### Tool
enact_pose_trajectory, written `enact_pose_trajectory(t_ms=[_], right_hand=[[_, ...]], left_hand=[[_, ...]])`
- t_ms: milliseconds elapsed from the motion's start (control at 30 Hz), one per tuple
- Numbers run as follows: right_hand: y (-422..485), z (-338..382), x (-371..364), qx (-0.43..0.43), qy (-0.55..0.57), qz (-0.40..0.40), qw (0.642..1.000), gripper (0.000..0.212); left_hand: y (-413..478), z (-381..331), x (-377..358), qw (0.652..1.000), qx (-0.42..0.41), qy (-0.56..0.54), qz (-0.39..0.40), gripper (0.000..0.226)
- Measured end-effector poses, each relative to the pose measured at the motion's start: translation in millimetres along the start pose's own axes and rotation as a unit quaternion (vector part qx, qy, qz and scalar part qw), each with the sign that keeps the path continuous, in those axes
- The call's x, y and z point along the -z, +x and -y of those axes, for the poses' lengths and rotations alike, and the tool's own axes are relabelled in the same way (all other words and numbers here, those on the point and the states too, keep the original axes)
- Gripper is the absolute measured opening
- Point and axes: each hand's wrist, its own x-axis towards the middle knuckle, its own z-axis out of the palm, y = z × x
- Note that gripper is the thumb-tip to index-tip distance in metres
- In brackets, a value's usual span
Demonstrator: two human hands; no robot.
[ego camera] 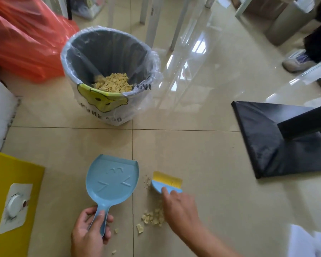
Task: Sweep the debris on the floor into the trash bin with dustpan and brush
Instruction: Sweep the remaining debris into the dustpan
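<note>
My left hand [92, 230] grips the handle of a light blue dustpan [112, 179], whose empty pan lies on the tiled floor pointing toward the bin. A small blue brush [167, 182] with yellow bristles is held in my right hand [180, 208], just right of the pan. Pale yellow debris [154, 217] lies in a small pile under my right hand, with a few crumbs beside the bristles and near the pan's handle. The grey trash bin [109, 52], lined with a clear bag, stands beyond the pan and holds a heap of the same crumbs.
A black stand base [263, 138] sits on the floor at right. An orange plastic bag [24, 38] lies left of the bin, and a yellow box [9, 197] is at lower left. White table legs [154, 19] and another person's shoe [295, 64] are beyond.
</note>
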Motion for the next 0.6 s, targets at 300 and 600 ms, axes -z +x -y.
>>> enact_pose_trajectory(t_ms=[300, 600], right_hand=[[4.4, -19.7, 42.8, 0.018, 0.013, -0.136, 0.991, 0.012], [39.6, 32.1, 7.2, 0.015, 0.036, -0.052, 0.998, 0.042]], left_hand=[[-0.8, -7.1, -9.9, 0.999, -0.003, -0.032, 0.01, 0.006], [21.0, -2.0, 3.2, 0.999, -0.002, 0.031, 0.026, 0.009]])
